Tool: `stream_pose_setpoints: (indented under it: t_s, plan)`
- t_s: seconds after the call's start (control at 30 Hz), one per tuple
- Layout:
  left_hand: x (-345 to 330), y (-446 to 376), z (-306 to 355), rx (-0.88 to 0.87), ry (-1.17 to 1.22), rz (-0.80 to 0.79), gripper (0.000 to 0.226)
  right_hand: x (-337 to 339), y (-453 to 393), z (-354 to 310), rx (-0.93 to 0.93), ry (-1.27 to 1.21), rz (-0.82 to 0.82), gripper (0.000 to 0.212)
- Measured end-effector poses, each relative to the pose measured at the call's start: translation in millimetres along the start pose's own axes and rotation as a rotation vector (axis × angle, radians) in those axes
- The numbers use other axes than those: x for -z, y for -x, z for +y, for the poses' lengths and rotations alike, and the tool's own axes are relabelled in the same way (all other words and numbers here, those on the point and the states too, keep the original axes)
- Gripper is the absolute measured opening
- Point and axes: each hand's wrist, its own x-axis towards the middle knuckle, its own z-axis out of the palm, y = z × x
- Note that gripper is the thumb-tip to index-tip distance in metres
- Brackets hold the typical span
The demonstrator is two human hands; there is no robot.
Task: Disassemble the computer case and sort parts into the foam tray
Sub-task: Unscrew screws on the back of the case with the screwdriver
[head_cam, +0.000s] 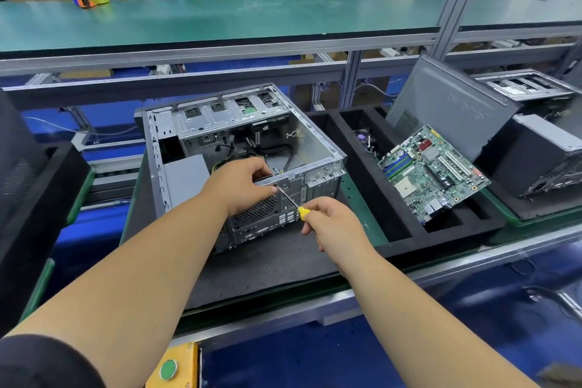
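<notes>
Hands: left (242,183) grips case (239,148); motherboard (434,170) in foam tray (406,230).

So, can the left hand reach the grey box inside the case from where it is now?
Probably yes. The left hand grips the case's rear edge, the top is open, and the grey box lies just beside it with nothing between.
</notes>
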Motion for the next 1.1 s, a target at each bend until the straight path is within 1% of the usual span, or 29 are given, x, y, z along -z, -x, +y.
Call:
stream_pose_setpoints:
  t_s: [0.1, 0.27, 0.37, 0.47, 0.83, 1.1]
  plan:
    - [0.2, -0.1, -0.6, -0.006, 0.003, -0.004, 0.021, -1.2, 1.8, 0.5, 0.029, 0.040, 0.017, 0.011]
    - [0.4, -0.5, -0.7, -0.004, 0.008, -0.001, 0.018, -3.3, 4.5, 0.8, 0.105, 0.186, 0.043, 0.009]
    - [0.5, -0.7, -0.7, -0.005, 0.011, -0.003, 0.018, -5.1, 5.1, 0.6, 0.117, 0.226, 0.064, 0.010]
    - [0.6, -0.8, -0.4, -0.013, 0.008, -0.002, 0.018, -4.9, 3.0, 1.5, 0.101, 0.206, 0.075, 0.008]
    - [1.1, -0.5, 0.7, 0.003, 0.024, -0.014, 0.021, -2.9, 1.7, 3.5, 0.080, 0.204, 0.062, 0.009]
    - [1.2, -0.2, 1.6, 0.008, 0.026, -0.013, 0.021, -3.7, 2.3, 0.9, 0.037, 0.132, 0.059, 0.008]
